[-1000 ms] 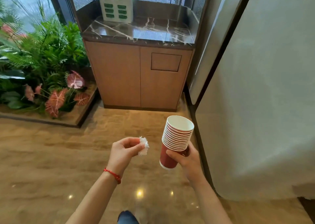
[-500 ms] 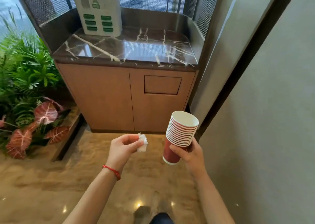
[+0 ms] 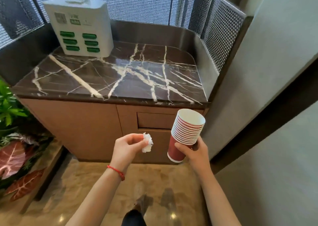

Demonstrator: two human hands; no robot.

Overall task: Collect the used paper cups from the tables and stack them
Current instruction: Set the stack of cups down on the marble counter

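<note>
My right hand point(image 3: 195, 151) grips a stack of several red paper cups point(image 3: 185, 136) with white insides, tilted slightly to the right, held in front of the cabinet. A crumpled white tissue point(image 3: 147, 143) is pinched between the fingertips of my left hand point(image 3: 126, 148), which wears a red string at the wrist. The two hands are level with each other and a short way apart, just below the rectangular flap point(image 3: 154, 121) in the cabinet's right door.
A wooden cabinet point(image 3: 77, 126) with a dark marble top point(image 3: 110, 78) stands right ahead. A white box with green slots point(image 3: 80, 26) sits at its back left. Plants point(image 3: 12, 139) fill a planter on the left. A grey wall point(image 3: 268, 105) rises on the right.
I have walked closer to the cabinet, which now fills the view. Both hands keep their hold and have risen toward the flap in the door.
</note>
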